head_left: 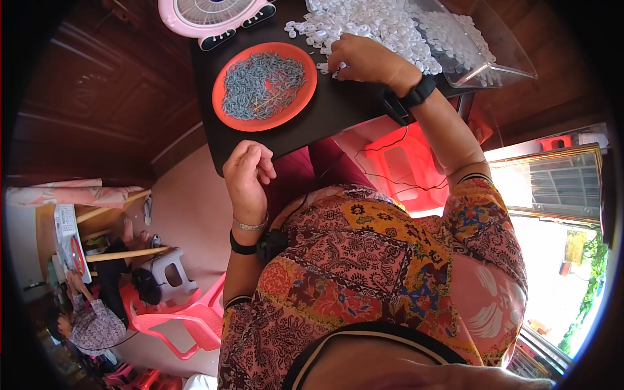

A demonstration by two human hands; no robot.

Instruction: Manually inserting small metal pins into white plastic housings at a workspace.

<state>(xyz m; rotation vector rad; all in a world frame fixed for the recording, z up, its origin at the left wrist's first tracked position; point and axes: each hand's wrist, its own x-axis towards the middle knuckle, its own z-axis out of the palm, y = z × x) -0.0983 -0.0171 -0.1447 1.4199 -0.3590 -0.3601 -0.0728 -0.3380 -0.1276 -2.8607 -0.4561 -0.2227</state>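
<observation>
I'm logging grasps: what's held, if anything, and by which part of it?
Nothing shows in the left grip; whether the right grip holds any white pieces cannot be told.

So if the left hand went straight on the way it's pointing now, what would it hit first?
Most likely the near rim of the orange plate holding little grey pieces. How high the left hand is can't be judged well, so it might pass over instead.

On the table [348,107], small parts [253,78] lie in a plate [218,97]; the fan [214,12] stands behind it. Right of the plate is a pile of pieces [370,26], then a bin [504,67]. The right hand [367,60] is at the pile's near edge, the left hand [249,175] before the plate.
</observation>
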